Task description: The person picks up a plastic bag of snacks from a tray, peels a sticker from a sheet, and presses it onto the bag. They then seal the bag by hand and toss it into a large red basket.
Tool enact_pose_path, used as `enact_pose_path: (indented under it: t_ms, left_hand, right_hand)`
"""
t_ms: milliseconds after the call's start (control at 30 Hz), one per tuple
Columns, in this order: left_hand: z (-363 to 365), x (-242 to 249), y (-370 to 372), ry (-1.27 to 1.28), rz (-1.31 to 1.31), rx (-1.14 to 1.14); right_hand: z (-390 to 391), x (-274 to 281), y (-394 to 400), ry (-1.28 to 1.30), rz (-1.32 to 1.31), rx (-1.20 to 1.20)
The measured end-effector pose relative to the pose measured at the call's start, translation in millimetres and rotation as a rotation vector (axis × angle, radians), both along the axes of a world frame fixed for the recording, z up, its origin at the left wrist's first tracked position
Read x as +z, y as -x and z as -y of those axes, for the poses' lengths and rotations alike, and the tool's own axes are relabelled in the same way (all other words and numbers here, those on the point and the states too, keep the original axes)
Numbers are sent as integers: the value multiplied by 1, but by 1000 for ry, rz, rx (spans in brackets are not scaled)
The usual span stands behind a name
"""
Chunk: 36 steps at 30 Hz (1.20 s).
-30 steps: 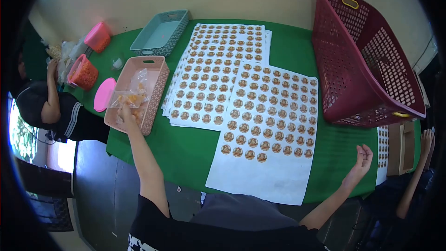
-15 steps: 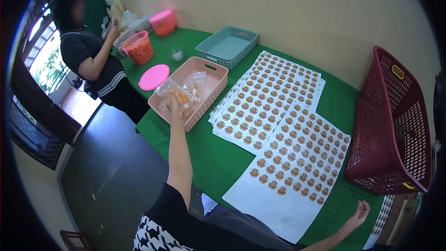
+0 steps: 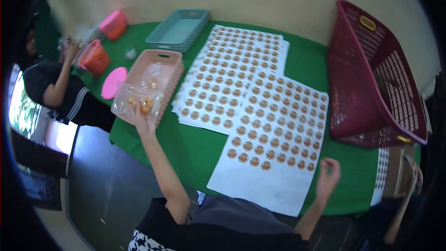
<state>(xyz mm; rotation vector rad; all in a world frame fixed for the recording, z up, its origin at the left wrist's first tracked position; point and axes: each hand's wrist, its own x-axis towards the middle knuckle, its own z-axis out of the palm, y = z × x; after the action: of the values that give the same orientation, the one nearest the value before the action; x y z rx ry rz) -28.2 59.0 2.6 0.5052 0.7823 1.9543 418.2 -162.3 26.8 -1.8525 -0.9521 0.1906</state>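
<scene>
Head view: the left hand [image 3: 141,120] pinches a clear snack bag [image 3: 134,102], lifted just beside the pink basket [image 3: 160,76]. The right hand [image 3: 328,179] hovers empty, fingers loosely curled, beside a sticker sheet [image 3: 274,135] flat on the green bench [image 3: 186,151].

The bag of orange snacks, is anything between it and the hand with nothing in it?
Nothing stands up between them. The left hand holds the clear snack bag by the pink tray. Between it and the empty right hand lie only flat sticker sheets on the green table.
</scene>
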Motion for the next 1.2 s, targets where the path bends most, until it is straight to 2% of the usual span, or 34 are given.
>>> enact_pose_path:
  t_ms: [67,100,133,200,267,300,367,600,667,767,1000,1067,1100,1167,1200]
  left_hand:
    - [17,-14,-24,33,-42,-99]
    - [26,-19,-36,42,-95,-161]
    - [35,-20,-52,76,-99,-293]
    - [62,1,-103,74,-63,-431]
    - [84,2,-132,163,-39,-607]
    - [93,1,-142,167,-37,-610]
    - [106,1,-156,238,-40,-810]
    - [107,13,-171,289,-117,-860]
    - [108,13,-173,294,-158,-874]
    - [111,11,-177,313,-196,-909]
    - [119,5,-186,359,-157,-967]
    - [119,4,-184,352,-163,-958]
    - [119,3,-183,346,-166,-952]
    - [118,2,-180,323,-222,-974]
    - [118,1,-178,299,-277,-998]
  right_hand:
    - [-11,-19,24,110,-106,176]
    - [-18,-28,40,79,-200,335]
    - [-24,-37,51,97,-82,450]
    - [-31,-55,72,199,-116,561]
    - [-33,-66,85,201,-120,590]
    - [-35,-69,90,224,-64,530]
    - [-36,-72,93,210,-14,432]
    - [-37,-69,87,330,-55,421]
    - [-40,-65,87,395,98,435]
    - [-43,-63,83,422,177,482]
    - [-44,-70,76,366,237,549]
    - [-41,-65,67,336,145,720]
    - [-38,-58,62,336,142,724]
    - [-30,-33,52,478,-153,1231]
    - [-28,-18,53,478,-153,1232]
